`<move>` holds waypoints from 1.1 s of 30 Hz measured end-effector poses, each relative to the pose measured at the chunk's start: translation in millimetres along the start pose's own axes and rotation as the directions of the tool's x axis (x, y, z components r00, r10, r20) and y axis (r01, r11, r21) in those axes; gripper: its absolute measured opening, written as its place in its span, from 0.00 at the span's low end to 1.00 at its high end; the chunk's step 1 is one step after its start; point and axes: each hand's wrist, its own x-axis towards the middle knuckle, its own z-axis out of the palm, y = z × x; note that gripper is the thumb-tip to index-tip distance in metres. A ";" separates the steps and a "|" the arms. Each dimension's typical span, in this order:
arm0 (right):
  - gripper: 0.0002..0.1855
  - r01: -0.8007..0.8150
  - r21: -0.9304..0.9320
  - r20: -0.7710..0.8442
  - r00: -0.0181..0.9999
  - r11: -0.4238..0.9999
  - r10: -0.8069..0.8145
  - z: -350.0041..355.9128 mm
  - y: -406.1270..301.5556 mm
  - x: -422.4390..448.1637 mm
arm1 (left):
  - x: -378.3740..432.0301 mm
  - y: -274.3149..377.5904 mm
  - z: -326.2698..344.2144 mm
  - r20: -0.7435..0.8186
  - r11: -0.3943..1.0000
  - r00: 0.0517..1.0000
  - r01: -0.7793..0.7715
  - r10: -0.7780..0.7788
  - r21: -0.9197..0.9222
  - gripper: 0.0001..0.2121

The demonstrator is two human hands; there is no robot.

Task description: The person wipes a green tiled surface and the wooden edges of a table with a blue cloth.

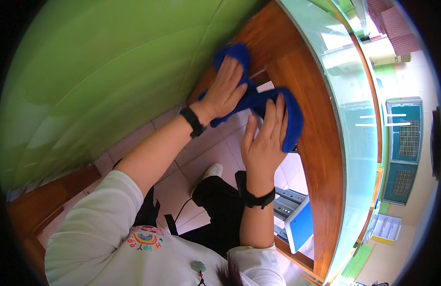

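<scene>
A blue cloth (254,99) is bunched and stretched between my two hands, over a brown wooden frame (318,153). The fingers of my left hand (224,87) lie over its upper left part, near the green wall panel, with the thumb towards my right hand. Lower and to the right, my right hand (267,139) has its fingers on the other end, against the inner edge of the wood. The cloth folds up around the fingertips of both hands, and its underside is hidden. Each wrist wears a black band.
A glossy green panel (99,78) rises at the left. Right of the wooden frame runs a glass pane (359,143). Below are pink floor tiles (202,153), my white shoe (213,171) and a blue-topped board on a metal frame (301,225). A black cord hangs by my leg.
</scene>
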 end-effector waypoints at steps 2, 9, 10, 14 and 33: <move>0.23 -0.038 0.005 -0.064 0.997 0.999 0.038 0.5 3.4 -4.4 | -39.0 -11.7 8.3 0.089 0.997 0.993 0.075 -0.075 0.008 0.23; 0.27 -0.126 -0.110 -0.110 0.987 0.986 0.114 -10.2 -0.3 12.7 | 40.7 27.4 -9.4 0.111 0.995 0.990 -0.087 0.092 -0.052 0.24; 0.27 -0.124 -0.129 -0.104 0.988 0.984 0.110 -9.4 -1.6 13.6 | 60.2 32.7 -13.8 0.086 0.986 0.983 -0.157 0.161 -0.050 0.24; 0.27 -0.109 -0.170 -0.075 0.992 0.979 0.098 -0.9 -4.9 13.0 | 32.3 0.6 -7.7 0.006 0.996 0.998 -0.056 0.056 -0.069 0.25; 0.28 0.041 0.303 0.141 0.986 0.952 -0.087 70.8 10.1 -13.2 | -17.0 -35.6 -15.4 0.144 0.875 0.890 0.453 -0.433 -0.169 0.27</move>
